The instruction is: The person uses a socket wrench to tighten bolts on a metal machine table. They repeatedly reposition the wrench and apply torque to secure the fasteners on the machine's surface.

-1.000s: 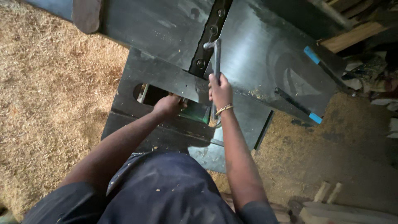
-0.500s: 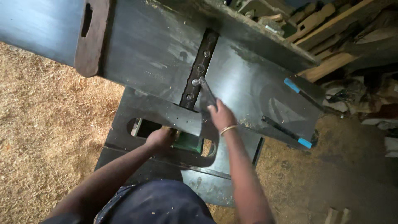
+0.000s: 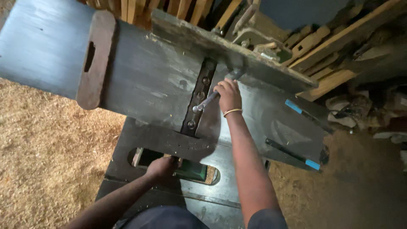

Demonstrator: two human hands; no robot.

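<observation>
— From the head view, what has the right hand point(image 3: 228, 94) got?

— Its fingers are closed round a metal wrench point(image 3: 206, 101), whose far end sits on a bolt in the dark slot point(image 3: 198, 98) of the grey machine table point(image 3: 148, 80).

— And the left hand point(image 3: 162, 166)?

— Lower down, curled over the edge of an oval opening point(image 3: 176, 165) in the machine's base (grip looks firm, nothing loose held). Sawdust point(image 3: 46, 157) covers the floor at left.
</observation>
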